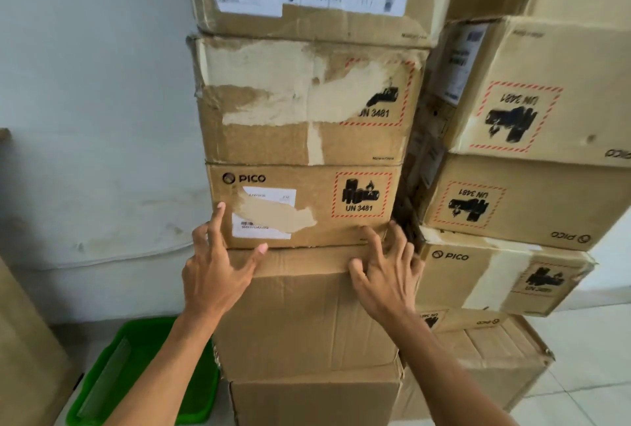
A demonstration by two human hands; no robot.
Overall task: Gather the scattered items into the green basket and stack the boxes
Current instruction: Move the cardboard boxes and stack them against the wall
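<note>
I see matt brown cardboard boxes [300, 207], paper labels torn to rough patches; left of them, a glossy green plastic basket [201, 391].

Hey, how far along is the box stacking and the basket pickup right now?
Stacking looks well advanced: brown cardboard boxes stand in two tall columns against the wall. In hand: the left hand and right hand press spread fingers against the PICO-labelled cardboard box in the near column, apparently squaring it. The green plastic basket sits on the floor beside the stack; its contents are unclear, so gathering can't be confirmed.
</note>
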